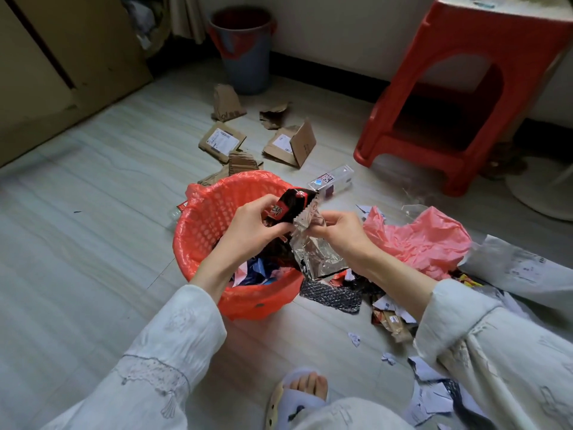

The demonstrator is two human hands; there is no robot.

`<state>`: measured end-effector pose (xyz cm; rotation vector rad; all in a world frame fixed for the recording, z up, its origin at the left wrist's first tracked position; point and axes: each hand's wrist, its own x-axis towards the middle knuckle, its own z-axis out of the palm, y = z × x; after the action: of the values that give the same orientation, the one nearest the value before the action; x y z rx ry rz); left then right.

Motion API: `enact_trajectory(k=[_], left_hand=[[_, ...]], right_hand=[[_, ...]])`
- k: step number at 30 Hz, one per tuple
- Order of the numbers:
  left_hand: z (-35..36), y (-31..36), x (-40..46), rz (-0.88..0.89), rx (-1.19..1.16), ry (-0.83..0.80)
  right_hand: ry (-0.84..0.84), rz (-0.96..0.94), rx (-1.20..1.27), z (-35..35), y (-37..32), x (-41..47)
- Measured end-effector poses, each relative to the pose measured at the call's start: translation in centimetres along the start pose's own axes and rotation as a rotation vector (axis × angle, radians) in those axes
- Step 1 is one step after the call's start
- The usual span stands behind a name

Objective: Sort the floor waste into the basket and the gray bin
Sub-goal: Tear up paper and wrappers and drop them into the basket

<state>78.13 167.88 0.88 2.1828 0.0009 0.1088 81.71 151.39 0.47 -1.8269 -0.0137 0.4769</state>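
A red mesh basket (198,218) lined with a red bag stands on the floor in front of me, with torn wrappers inside. Above its right rim both hands hold one snack wrapper (313,252), black and red outside, silver foil inside. My left hand (251,228) grips the black printed end. My right hand (338,228) pinches the crumpled foil end. The gray bin (245,54), lined with a red bag, stands far back against the wall.
Torn cardboard pieces (288,144) lie between basket and bin. A clear plastic bottle (333,180) lies behind the basket. A pink plastic bag (418,240), paper scraps and wrappers (390,318) cover the floor to the right. A red stool (465,97) stands back right.
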Motion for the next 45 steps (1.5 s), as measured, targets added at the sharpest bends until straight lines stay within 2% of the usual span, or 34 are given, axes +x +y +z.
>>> enact_trajectory(k=[5,7,9,15,20,22,25,29,30,32,35,37,42,45], left_hand=[[0.7,0.0,-0.2,0.012,0.045,-0.128],[0.9,-0.3,-0.2,0.016,0.084,-0.109],[1.0,-0.7,-0.4,0.026,0.101,-0.023],[1.1,-1.6,-1.2,0.121,0.179,0.228],[1.0,-1.8,-1.8,0.269,0.420,0.324],[0.9,-1.8,-2.1,0.361,0.477,0.313],[0.9,-2.0,-2.4,0.468,0.553,0.246],[1.8,-2.6,-2.9,0.546,0.616,0.034],[2.1,-2.5,-3.1,0.505,0.550,-0.049],[2.3,-1.5,-3.3,0.289,0.224,-0.140],[1.4,-1.0,-2.5,-0.030,-0.118,0.015],[0.5,-1.0,-2.0,-0.196,-0.255,-0.030],[-0.7,-0.2,-1.7,-0.374,-0.647,0.019],[-0.9,-0.2,-1.6,-0.393,-0.659,0.044]], right_hand=[[0.099,0.015,-0.081,0.1,0.7,0.3],[0.149,0.019,-0.088,0.5,0.6,0.3],[0.145,0.037,-0.093,0.5,0.2,0.2],[-0.201,0.268,-0.145,-0.6,-0.6,-0.8],[-0.283,0.473,0.282,-0.5,-0.9,-0.6],[-0.292,0.509,0.391,-0.7,-0.9,-0.5],[-0.268,0.494,0.355,-0.9,-0.9,-0.5],[-0.114,0.400,0.244,-0.8,-0.9,-0.2],[-0.063,0.360,0.166,-0.7,-0.8,-0.2],[-0.001,0.256,-0.010,-0.8,-0.3,-0.2],[0.011,0.122,-0.016,-1.1,-0.2,-0.1],[-0.004,0.069,0.020,-1.0,-0.4,-0.2],[0.033,0.016,-0.019,-1.2,-0.8,-0.3],[0.085,-0.015,-0.055,-1.2,-1.0,-0.4]])
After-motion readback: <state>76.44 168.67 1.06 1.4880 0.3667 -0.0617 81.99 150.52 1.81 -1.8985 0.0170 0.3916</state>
